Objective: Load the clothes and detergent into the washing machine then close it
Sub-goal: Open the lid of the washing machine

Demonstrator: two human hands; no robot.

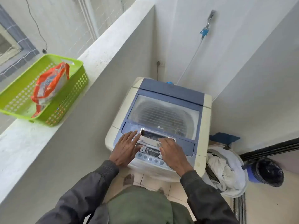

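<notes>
A top-loading washing machine (205, 126) with a blue lid (163, 113) stands in the corner, its lid down. My left hand (126, 147) lies flat on the front panel, fingers apart, fingertips at the lid's handle recess. My right hand (171, 152) rests flat beside it over the control buttons. An orange and white detergent bag (48, 84) lies in a green basket (76, 83) on the ledge at left. White clothes (224, 170) are heaped in a white bag on the floor, right of the machine.
A concrete parapet ledge (32, 143) runs along the left. A dark bucket (268, 172) sits on the floor at right, beside a sliding door track (268, 151). A tap with a hose (208, 21) hangs on the back wall.
</notes>
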